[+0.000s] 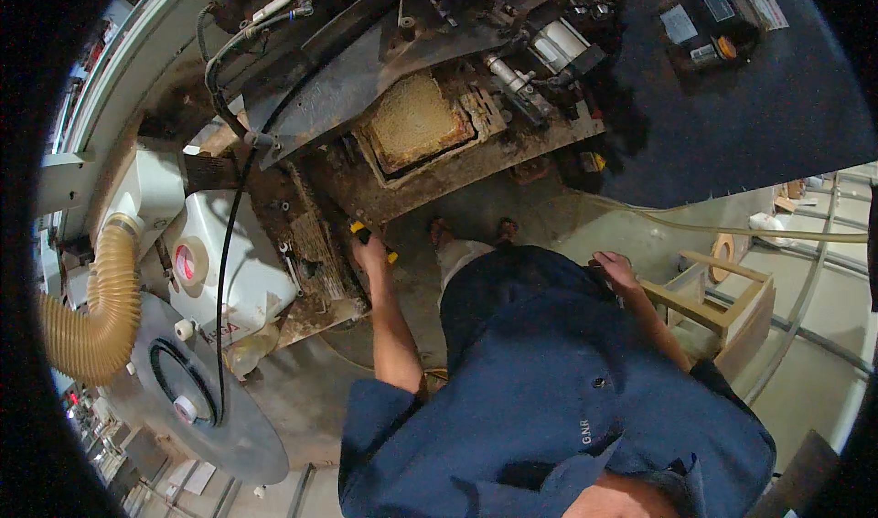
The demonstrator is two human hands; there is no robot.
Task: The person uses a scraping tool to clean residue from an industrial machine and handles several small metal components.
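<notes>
My left hand (369, 252) is closed round a small yellow-and-black tool (362, 232), beside the wooden edge of the bench on the left. Yellow ends stick out on both sides of my fingers; its exact kind is hidden by the grip. My right hand (615, 267) hangs by my right side, close to the dark blue apron (530, 289). Its fingers look partly curled, and I cannot make out whether anything is in them. Near the left hand lie a wrench (290, 262) and other small metal parts on the worn bench top (315, 207).
Ahead stands a dirty machine bench with a crusted, tan square pad (416, 123) and a metal cylinder (560, 44). A ribbed tan hose (105, 303) and white machine housing (206, 253) are at left. A wooden frame stool (722, 303) stands at right, below a dark panel (750, 125).
</notes>
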